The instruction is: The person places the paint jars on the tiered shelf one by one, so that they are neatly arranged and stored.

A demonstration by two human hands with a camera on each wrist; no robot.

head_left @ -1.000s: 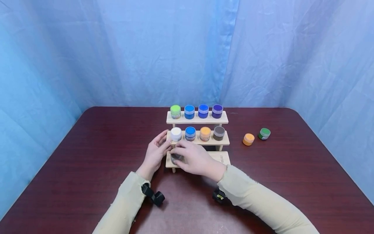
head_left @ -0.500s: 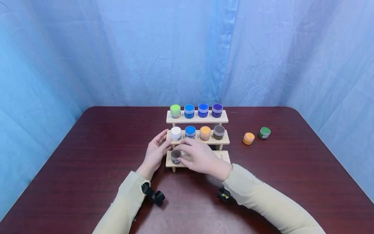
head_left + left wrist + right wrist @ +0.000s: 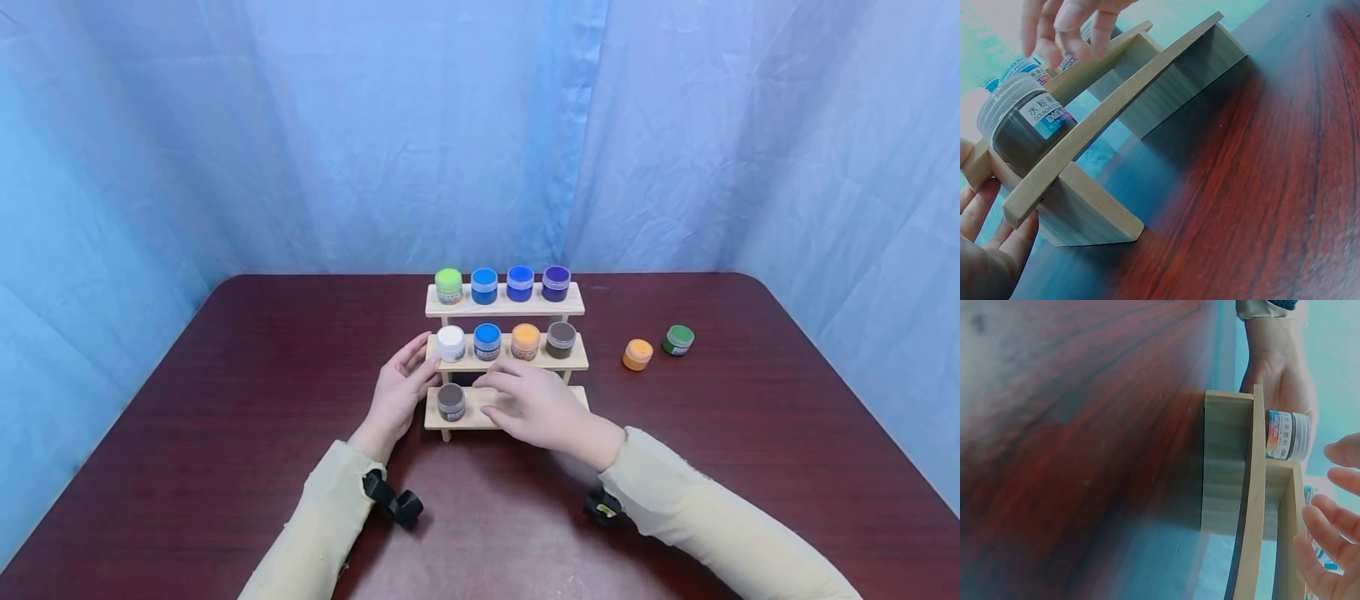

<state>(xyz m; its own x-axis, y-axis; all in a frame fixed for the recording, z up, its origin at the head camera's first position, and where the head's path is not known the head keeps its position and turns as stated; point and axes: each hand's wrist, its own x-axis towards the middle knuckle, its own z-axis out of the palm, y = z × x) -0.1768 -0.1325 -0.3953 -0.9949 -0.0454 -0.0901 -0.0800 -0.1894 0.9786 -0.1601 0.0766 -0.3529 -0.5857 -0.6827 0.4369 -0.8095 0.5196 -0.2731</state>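
Observation:
A three-step wooden display rack (image 3: 480, 417) bears small lidded paint jars. My left hand (image 3: 393, 398) holds the rack's left end at the middle step, thumb at the front edge and fingers at the side. A dark brown paint jar (image 3: 452, 402) stands upright at the left of the bottom step. Just right of that jar, apart from it, my right hand (image 3: 542, 408) hovers over the step with loosely bent fingers and nothing between them. The left wrist view shows the brown jar (image 3: 1029, 128) with its white label. Part of the bottom step is hidden behind my right hand.
On the middle step stand white (image 3: 451, 343), blue (image 3: 487, 342), orange (image 3: 525, 342) and dark brown (image 3: 560, 341) jars. Light green, blue and purple jars line the top step. An orange jar (image 3: 637, 355) and a green jar (image 3: 678, 340) stand on the table to the right.
My right hand has let go of the dark brown jar on the bottom step and moved right, away from it. My left hand has stayed at the rack's left end.

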